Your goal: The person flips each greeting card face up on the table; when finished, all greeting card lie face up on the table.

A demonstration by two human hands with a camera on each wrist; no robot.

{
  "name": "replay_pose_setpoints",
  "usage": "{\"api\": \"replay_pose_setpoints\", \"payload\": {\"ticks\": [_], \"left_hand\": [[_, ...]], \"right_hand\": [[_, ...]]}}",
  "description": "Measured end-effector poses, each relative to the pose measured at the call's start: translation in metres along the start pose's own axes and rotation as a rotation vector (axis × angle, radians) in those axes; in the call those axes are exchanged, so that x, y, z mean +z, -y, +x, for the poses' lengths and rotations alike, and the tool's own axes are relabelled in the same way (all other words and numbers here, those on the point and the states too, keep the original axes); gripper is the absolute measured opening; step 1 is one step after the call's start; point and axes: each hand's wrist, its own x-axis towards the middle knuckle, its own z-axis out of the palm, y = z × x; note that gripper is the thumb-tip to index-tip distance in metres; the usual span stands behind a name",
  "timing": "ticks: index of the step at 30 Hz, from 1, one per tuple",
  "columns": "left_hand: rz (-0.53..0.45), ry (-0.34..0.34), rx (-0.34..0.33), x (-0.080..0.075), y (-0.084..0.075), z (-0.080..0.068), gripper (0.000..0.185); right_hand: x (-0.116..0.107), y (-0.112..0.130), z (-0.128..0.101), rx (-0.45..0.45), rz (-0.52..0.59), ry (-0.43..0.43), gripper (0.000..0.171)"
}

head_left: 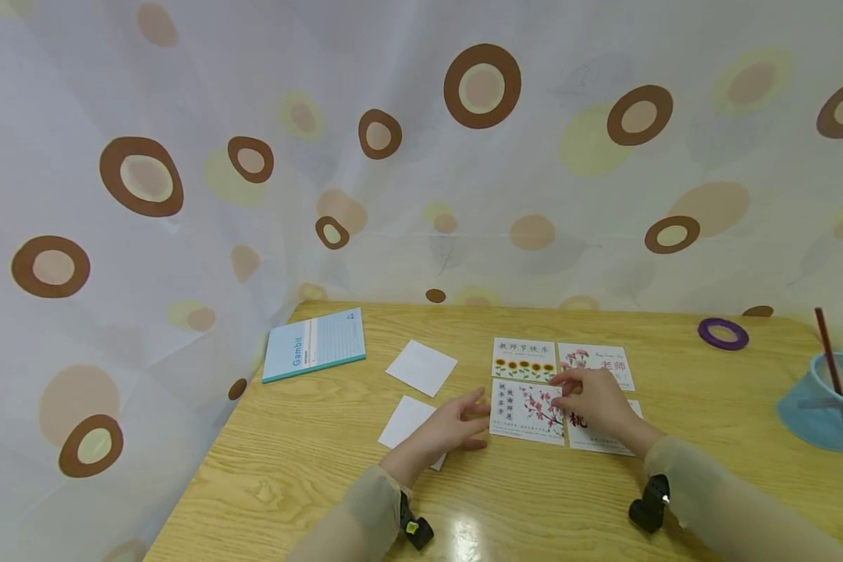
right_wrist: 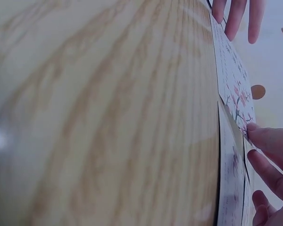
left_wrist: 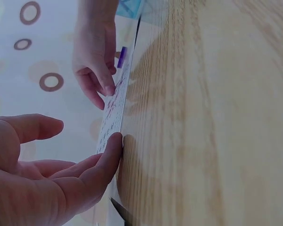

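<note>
Four printed cards lie in two rows on the table: a sunflower card [head_left: 523, 359], a pink-flower card [head_left: 604, 357], a blossom-branch card [head_left: 527, 411] and a card with a large dark character [head_left: 600, 446]. My left hand [head_left: 449, 429] reaches over a blank white card, its extended fingertips at the left edge of the blossom-branch card. My right hand [head_left: 597, 402] hovers over the right pair of cards. Its thumb touches the right end of the blossom-branch card [right_wrist: 238, 89], while the other fingers bend loosely. Part of the dark-character card is hidden by it.
A second blank white card [head_left: 421, 368] lies behind the one under my left hand. Farther left is a light-blue notebook [head_left: 316, 343]. A purple ring [head_left: 723, 334] lies at back right, near a blue cup [head_left: 811, 410] holding sticks. Patterned cloth hangs behind the table.
</note>
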Motion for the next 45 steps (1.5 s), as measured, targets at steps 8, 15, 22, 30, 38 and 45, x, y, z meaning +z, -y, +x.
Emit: {"api": "replay_pose_setpoints", "payload": {"ticks": [8, 15, 22, 30, 38, 45], "left_hand": [[-0.027, 0.018, 0.003, -0.001, 0.001, 0.000, 0.069], [-0.039, 0.019, 0.000, -0.001, 0.001, 0.000, 0.070], [-0.054, 0.021, -0.012, 0.000, 0.000, -0.002, 0.072], [-0.067, 0.022, -0.012, 0.000, 0.001, -0.002, 0.072], [-0.083, 0.012, -0.015, -0.001, 0.001, -0.002, 0.074], [-0.147, -0.011, -0.025, -0.010, 0.000, -0.001, 0.081]], "right_hand": [[0.002, -0.002, 0.001, -0.009, -0.009, -0.029, 0.029], [0.004, -0.002, 0.001, -0.004, -0.005, -0.044, 0.032], [0.005, -0.003, -0.001, 0.002, 0.003, -0.056, 0.036], [0.006, -0.003, 0.000, -0.008, -0.009, -0.073, 0.040], [0.006, -0.005, 0.001, -0.001, -0.005, -0.073, 0.051], [-0.001, -0.001, 0.005, -0.006, 0.019, -0.071, 0.059]]}}
